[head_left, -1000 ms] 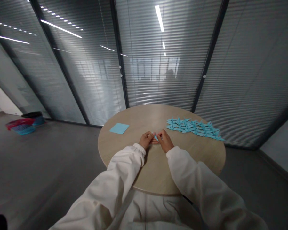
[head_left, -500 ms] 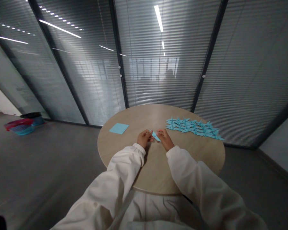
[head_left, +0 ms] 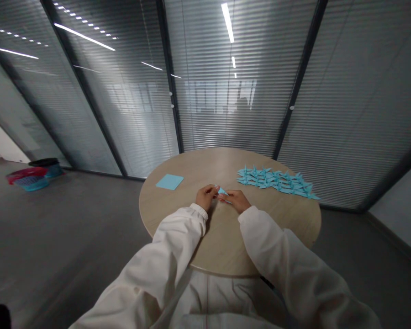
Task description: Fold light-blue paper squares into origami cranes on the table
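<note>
Between my hands, just above the round table (head_left: 222,246), is a small piece of light-blue folded paper (head_left: 222,191). My left hand (head_left: 206,197) pinches its left side between thumb and fingers. From the right, my right hand (head_left: 237,200) closes on the lower right part, its fingers covering much of the paper. The exact folds are too small to make out. A flat stack of light-blue square paper (head_left: 170,182) lies to the left of my hands. Several folded blue paper cranes (head_left: 276,179) stand in close rows at the right.
Glass partitions with blinds (head_left: 222,123) rise right behind the table. On the floor at the far left are a blue basket with a red liner (head_left: 30,180) and a second bin with a black liner (head_left: 50,167).
My right hand has turned and dropped a little, its fingers now pointing left across the paper's lower edge. Less of the folded paper shows. My left hand stays nearly in place.
</note>
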Demonstrator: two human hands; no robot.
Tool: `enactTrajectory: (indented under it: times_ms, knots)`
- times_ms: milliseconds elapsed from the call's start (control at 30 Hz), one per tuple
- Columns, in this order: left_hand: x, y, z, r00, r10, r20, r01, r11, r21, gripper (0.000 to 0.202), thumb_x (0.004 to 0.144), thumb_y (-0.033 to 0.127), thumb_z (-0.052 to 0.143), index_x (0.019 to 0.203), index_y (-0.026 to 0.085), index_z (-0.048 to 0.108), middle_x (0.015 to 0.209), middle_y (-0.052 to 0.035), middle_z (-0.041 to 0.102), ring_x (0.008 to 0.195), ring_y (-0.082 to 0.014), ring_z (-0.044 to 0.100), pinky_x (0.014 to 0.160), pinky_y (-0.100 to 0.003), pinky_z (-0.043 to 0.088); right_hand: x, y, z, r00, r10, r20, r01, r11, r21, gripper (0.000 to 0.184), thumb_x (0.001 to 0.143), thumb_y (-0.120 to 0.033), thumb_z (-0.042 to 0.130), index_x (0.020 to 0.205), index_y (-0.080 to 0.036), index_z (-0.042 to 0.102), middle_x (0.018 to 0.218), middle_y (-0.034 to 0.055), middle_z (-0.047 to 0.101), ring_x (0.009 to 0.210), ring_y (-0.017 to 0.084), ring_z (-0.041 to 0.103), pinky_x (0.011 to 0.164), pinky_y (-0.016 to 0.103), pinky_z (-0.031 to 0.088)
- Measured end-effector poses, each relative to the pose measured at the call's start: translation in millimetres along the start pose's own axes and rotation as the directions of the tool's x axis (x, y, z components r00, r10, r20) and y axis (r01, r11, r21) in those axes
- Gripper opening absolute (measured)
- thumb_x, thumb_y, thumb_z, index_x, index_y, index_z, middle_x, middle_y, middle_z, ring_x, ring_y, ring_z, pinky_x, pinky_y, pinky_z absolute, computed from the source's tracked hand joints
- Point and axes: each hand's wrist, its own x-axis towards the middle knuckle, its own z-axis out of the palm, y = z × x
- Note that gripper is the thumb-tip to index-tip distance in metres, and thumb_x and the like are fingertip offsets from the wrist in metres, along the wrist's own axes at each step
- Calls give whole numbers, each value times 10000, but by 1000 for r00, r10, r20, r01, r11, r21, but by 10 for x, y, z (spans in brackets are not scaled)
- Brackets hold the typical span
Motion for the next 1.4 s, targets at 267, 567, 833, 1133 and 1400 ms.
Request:
enactTrajectory:
  times_ms: [267, 567, 833, 1133, 1400]
  knots:
    - [21, 49, -30, 999, -30, -30, 28, 998, -62, 366, 634, 503, 657, 592, 153, 560, 514, 21, 500, 479, -85, 461, 489, -208, 394, 14, -15, 9, 993, -9, -115, 28, 986, 166, 384, 592, -495, 680, 788, -168, 630, 717, 34, 657, 657, 163, 586, 630, 282, 449]
    - [25, 31, -30, 1000, -19, -20, 19, 1000, 23, 340, 650, 489, 636, 600, 160, 566, 513, 19, 495, 487, -91, 456, 496, -208, 397, 22, 36, -15, 993, -94, -74, 94, 996, -6, 353, 687, -505, 593, 723, -157, 636, 664, 6, 605, 647, 148, 538, 617, 259, 412]
    - [4, 53, -24, 998, 59, -8, -58, 990, 129, 326, 713, 466, 585, 609, 157, 569, 529, 15, 499, 522, -99, 458, 527, -207, 376, 56, 121, -9, 983, -144, -114, 137, 988, -66, 341, 736, -485, 537, 719, -157, 628, 683, 16, 618, 670, 155, 552, 647, 271, 427]
    - [-17, 83, 0, 997, 72, 3, -71, 988, 137, 332, 714, 472, 596, 628, 150, 600, 547, 5, 534, 538, -98, 475, 540, -205, 383, 71, 98, -37, 963, -174, -206, 133, 971, -199, 215, 742, -380, 534, 688, -187, 611, 662, 12, 616, 645, 155, 549, 646, 275, 433]
    - [-8, 82, -9, 996, -51, 75, 42, 992, 119, 366, 576, 373, 723, 849, 140, 651, 540, 16, 585, 480, -99, 500, 501, -213, 392, 41, 81, -133, 946, -305, -112, 204, 827, -524, 138, 789, -261, 495, 755, -195, 611, 746, 26, 623, 713, 159, 534, 692, 274, 398]
